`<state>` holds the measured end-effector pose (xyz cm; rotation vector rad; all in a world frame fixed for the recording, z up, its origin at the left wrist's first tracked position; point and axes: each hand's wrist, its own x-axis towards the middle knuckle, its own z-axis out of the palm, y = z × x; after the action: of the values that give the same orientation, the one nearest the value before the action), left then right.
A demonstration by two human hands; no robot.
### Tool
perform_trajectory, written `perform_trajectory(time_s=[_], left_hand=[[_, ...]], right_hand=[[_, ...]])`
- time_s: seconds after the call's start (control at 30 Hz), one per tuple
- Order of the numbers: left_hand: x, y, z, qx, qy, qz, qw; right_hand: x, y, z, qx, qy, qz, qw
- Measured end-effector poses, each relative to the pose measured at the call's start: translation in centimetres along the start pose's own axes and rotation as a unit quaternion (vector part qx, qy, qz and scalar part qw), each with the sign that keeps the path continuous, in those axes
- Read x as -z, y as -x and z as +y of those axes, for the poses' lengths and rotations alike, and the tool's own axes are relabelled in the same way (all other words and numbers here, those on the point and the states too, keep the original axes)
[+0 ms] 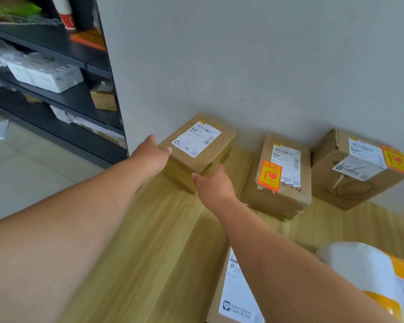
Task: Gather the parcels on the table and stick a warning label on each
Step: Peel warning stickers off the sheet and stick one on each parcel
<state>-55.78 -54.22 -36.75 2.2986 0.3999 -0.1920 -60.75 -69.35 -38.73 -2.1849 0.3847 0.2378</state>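
Head view:

- The held parcel (203, 157) is a brown carton with a white shipping slip on top. It sits at the far left end of the counter (154, 248), with its back edge close to the wall (243, 66). Can't tell whether its base touches the counter or is raised.
- The left hand (149, 157) is on the held parcel's left edge. The thumb lies over the top rim and the fingers wrap down the side, gripping it.
- The right hand (214, 185) is at the held parcel's near corner. The thumb presses the front face and the fingers curl round the near-right side, mostly hidden. It is also gripping.
- The middle parcel (287, 199) stands just right of the held parcel, apart from it. An orange warning label (269, 175) overlaps the lower left of its white slip.
- The far-right parcel (350, 190) is further right of the held parcel, beyond the middle one. It is turned at an angle, with an orange sticker (395, 160) at its top right corner.
- The near parcel (233, 294) is well nearer the camera than the held parcel, at the frame's bottom. It is partly covered by the right forearm and has a white slip on top.
- The poly mailer (371, 271), white and yellow, is nearer the camera and far right of the held parcel.
- The shelf unit (56, 89) is left of and beyond the held parcel. It is black, stands on the floor (33, 171) and holds boxes and bags, which are blurred.
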Motion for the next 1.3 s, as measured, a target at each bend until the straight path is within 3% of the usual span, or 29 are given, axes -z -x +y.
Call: perform_trajectory(time_s=[0.1, 0.27, 0.57, 0.87, 1.03, 1.3], left_hand=[[-0.6, -1.4, -0.3, 0.032, 0.044, -0.037, 0.998], [-0.3, 0.0, -1.3, 0.042, 0.156, -0.035, 0.986], [3.8, 13.7, -7.2, 0.04, 0.282, 0.007, 0.958], [9.4, 30.6, -14.3, 0.015, 0.265, -0.033, 0.964], [10.9, 38.0, -18.5, 0.006, 0.247, -0.123, 0.961], [8.0, 46.0, -21.3, -0.009, 0.217, -0.198, 0.956]], right_hand=[[-0.6, -0.9, 0.8, 0.011, -0.024, -0.019, 0.999], [-0.3, -0.2, 1.1, 0.027, -0.044, -0.008, 0.999], [0.0, 12.8, 0.8, 0.074, -0.025, -0.033, 0.996], [-2.5, 32.4, 2.7, 0.099, -0.043, -0.01, 0.994], [-4.6, 41.7, 5.1, 0.056, -0.038, 0.002, 0.998], [-4.3, 50.6, 10.9, -0.025, -0.015, 0.012, 1.0]])
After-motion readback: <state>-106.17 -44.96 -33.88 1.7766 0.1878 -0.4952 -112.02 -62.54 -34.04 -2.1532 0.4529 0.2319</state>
